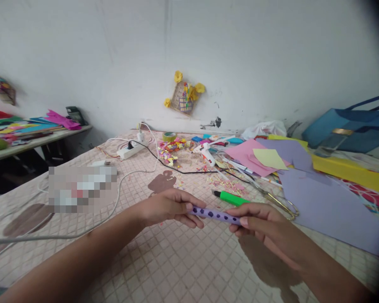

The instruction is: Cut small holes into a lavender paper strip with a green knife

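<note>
A thin purple paper strip or tube [215, 214] with a row of dark spots is held level above the table. My left hand [172, 208] pinches its left end between thumb and fingers. Its right end is between the thumb and fingers of my right hand [262, 223]. Just beyond my right hand lies a green marker [233, 198] with a dark tip, partly hidden by that hand. Gold-handled scissors [279, 202] rest to the right of the marker.
A white glue gun [205, 153], paper scraps [169, 151] and green tape [169, 136] lie toward the wall. Purple sheets [328, 206] cover the right side. A power strip [132, 150] and cables cross the left. A blue bag [344, 128] stands back right.
</note>
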`<state>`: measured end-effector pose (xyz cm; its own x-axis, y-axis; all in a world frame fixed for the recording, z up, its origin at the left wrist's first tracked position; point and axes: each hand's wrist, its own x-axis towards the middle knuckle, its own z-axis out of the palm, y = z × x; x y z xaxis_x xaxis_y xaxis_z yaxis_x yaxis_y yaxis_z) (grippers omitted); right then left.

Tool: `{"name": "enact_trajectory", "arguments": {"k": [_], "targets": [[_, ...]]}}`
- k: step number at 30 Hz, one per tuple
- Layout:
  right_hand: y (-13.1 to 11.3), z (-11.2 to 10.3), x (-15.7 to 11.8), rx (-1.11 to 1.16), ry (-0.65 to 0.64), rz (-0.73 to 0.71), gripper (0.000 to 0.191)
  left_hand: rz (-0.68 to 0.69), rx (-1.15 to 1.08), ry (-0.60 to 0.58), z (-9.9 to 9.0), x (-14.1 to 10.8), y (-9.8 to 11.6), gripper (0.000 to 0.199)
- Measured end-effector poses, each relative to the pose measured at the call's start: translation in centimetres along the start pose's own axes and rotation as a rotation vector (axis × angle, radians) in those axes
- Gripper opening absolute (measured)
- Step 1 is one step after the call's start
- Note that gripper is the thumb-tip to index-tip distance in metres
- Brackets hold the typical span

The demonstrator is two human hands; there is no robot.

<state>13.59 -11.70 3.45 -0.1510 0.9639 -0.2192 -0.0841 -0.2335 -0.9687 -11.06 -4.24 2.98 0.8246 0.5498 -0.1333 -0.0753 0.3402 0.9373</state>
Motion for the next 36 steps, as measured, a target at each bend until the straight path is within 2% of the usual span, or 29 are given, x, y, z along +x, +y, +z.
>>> {"name": "enact_trajectory", "arguments": {"k": [6,29,36], "targets": [[0.35,-0.25,0.07,0.014,-0.016,-0.005,0.015,0.007,-0.004,-0.032,-0.13,-0.09,0.05,0.028],[0.18,-0.07,0.07,0.004,-0.008,-0.006,0.017,0.017,-0.026,-0.025,-0.27,0.09,-0.27,0.024],[0.04,0.10,0.00,0.007,-0.009,0.004,0.018,0.002,-0.037,-0.028,-0.02,-0.10,0.10,0.031]]}}
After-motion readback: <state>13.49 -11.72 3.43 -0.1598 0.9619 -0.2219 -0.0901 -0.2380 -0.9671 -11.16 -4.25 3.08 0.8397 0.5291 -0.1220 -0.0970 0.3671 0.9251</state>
